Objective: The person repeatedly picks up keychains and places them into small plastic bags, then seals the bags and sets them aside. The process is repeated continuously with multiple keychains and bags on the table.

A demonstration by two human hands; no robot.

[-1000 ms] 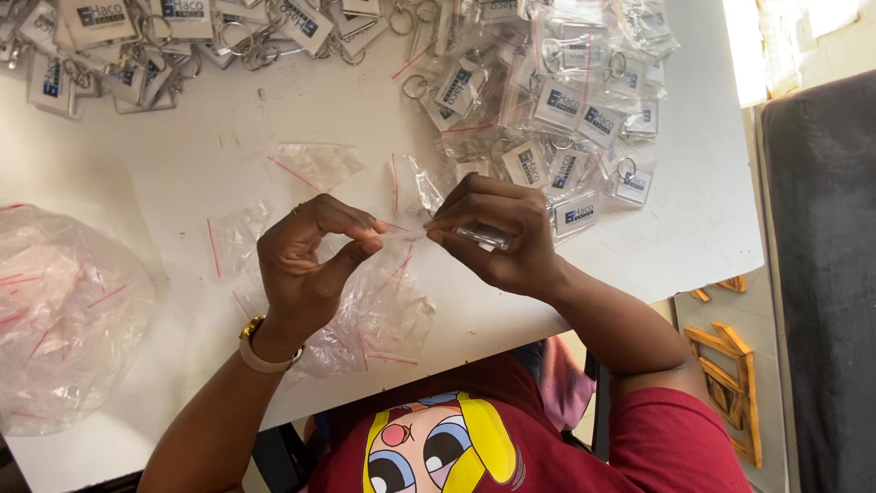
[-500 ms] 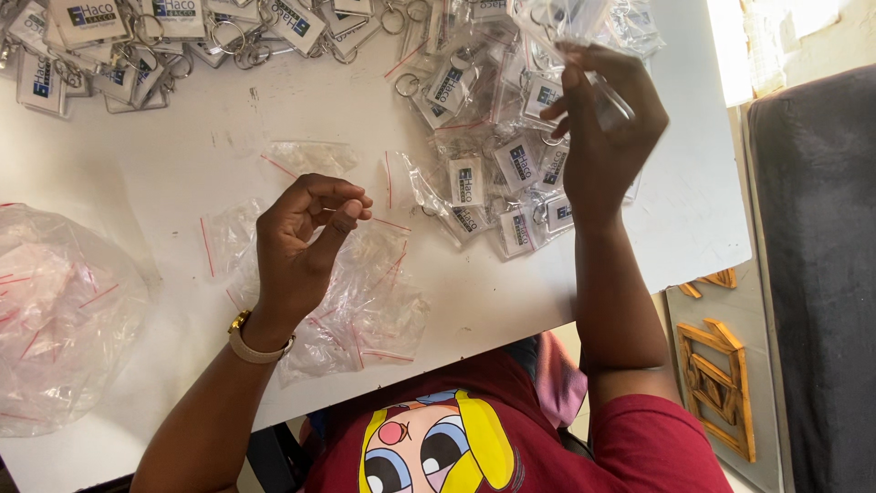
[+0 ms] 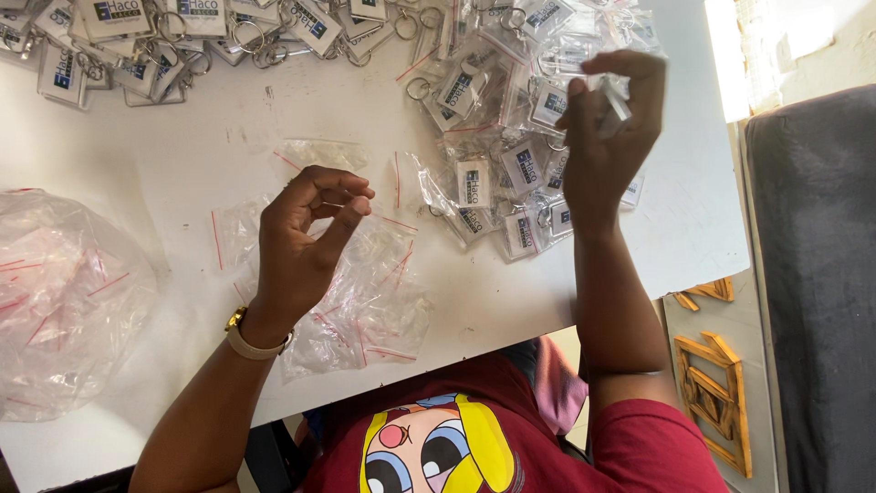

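Clearly the two hands have split their work. The left hand (image 3: 306,233) hovers over a loose heap of small clear bags (image 3: 365,301) near the front edge of the white surface (image 3: 182,155), thumb and forefinger pinched on what looks like the thin mouth of one bag, the other fingers curled; held so, the bag stays ready at the heap it came from. The right hand (image 3: 607,137) is raised over the pile of bagged keyrings (image 3: 511,164), its fingers closed around a clear keyring (image 3: 616,96), which sits above the pile rather than on it. Unbagged keyrings (image 3: 137,36) lie along the far edge, and a large plastic sack (image 3: 68,301) rests at the left.

A second ago both hands met at the middle of the surface, working one bag between them. Half a second ago the right hand had already gone out to the pile; now it is lifted slightly with its catch, while the left has barely moved.
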